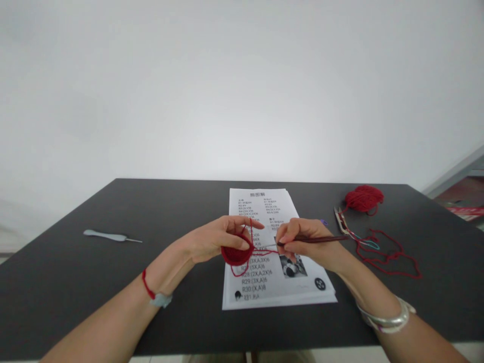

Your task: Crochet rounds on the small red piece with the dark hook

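Dark rectangular surface [181, 322], plain white wall behind; above it, left hand [223, 239] pinching round red crochet piece [236, 252], right hand [302, 239] gripping dark-handled hook [317, 239].

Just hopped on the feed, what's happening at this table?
A person's left hand holds a small round piece of red crochet, while the right hand holds a dark-handled hook pointed towards it. Both are over printed pattern sheets. A red yarn ball and scissors lie to the right, a grey-handled hook to the left.
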The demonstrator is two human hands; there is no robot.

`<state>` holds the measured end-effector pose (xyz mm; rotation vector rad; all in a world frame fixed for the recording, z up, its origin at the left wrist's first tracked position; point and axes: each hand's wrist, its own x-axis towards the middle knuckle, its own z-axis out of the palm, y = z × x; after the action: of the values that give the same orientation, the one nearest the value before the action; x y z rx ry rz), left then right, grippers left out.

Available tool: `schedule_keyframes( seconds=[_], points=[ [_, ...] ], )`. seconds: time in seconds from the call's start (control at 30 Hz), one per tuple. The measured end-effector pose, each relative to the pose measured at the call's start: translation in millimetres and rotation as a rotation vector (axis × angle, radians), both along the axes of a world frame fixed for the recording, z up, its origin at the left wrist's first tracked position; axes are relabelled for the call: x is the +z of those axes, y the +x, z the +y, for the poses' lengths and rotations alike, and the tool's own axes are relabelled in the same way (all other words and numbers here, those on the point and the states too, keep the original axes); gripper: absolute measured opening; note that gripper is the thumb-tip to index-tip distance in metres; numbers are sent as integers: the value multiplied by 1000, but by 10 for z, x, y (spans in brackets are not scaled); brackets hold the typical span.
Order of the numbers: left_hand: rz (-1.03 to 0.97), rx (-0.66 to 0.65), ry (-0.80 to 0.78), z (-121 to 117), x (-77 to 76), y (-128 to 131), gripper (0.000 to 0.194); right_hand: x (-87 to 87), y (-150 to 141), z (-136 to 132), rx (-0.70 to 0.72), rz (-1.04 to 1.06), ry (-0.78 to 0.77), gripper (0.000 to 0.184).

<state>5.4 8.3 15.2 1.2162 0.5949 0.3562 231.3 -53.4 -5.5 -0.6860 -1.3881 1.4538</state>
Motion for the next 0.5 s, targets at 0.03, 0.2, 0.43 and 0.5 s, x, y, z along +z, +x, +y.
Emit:
schedule_keyframes(
  seconds=[0.03, 0.2, 0.43, 0.5],
  points=[
    [-14, 31, 30, -20, 1, 17, 46, -1, -3, 11, 2, 37, -32, 9],
    [-125, 420, 351, -188, -29, 184, 49, -17, -99, 52, -11, 297, -231, 17],
    [-150, 676, 484, -340, -147, 333, 40, -107, -338, 52, -103, 472, -329, 15],
    [-142, 667, 415, -346, -167, 348, 42, -124, -376, 50, -129, 483, -345, 15]
  ],
)
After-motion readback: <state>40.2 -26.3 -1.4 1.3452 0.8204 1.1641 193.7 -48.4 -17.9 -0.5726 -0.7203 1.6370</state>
